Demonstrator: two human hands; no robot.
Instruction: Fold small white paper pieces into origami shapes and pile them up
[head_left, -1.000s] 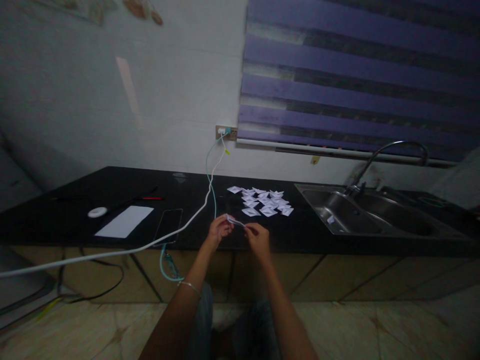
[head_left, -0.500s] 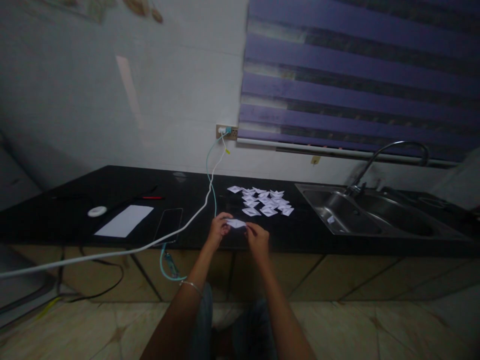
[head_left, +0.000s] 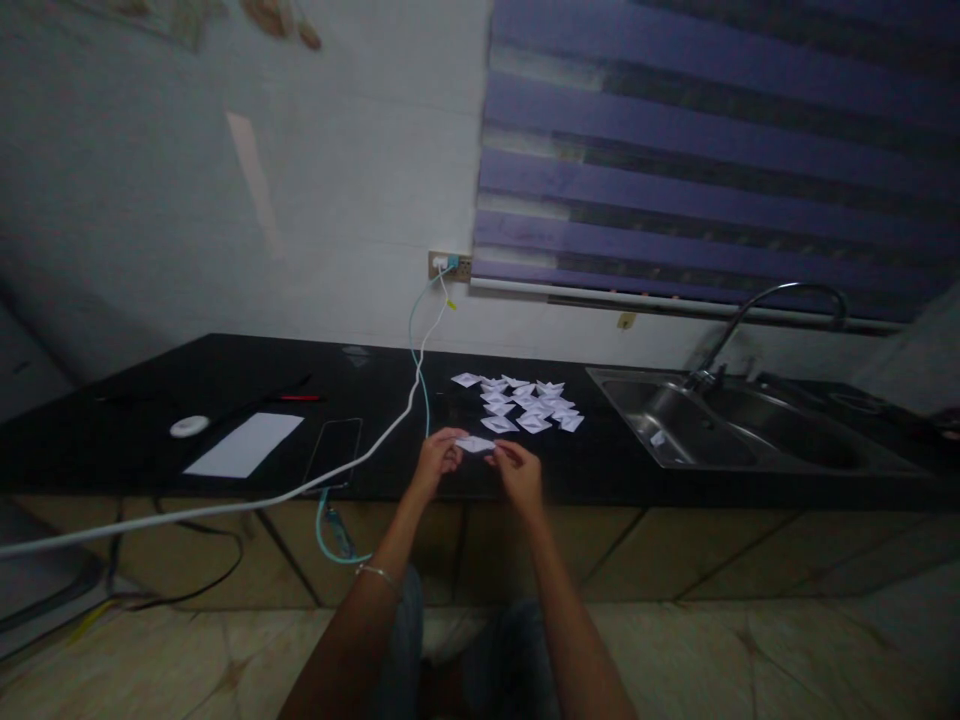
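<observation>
A small folded white paper piece [head_left: 475, 444] is held between both my hands over the front edge of the black countertop [head_left: 225, 380]. My left hand [head_left: 438, 459] pinches its left end. On its right end my right hand [head_left: 515, 470] is closed in a pinch. Just beyond, several similar folded white paper pieces [head_left: 521, 402] lie in a cluster on the counter.
A steel sink [head_left: 720, 430] with a curved faucet [head_left: 757, 315] lies to the right. On the left are a phone [head_left: 334, 452], a white sheet [head_left: 244, 444], a small white disc [head_left: 189, 427] and a red pen [head_left: 300, 398]. White and teal cables [head_left: 409, 400] run from a wall socket [head_left: 448, 265].
The paper piece has turned flatter between my fingers and both hands have lifted slightly toward the counter. The view has shifted a little.
</observation>
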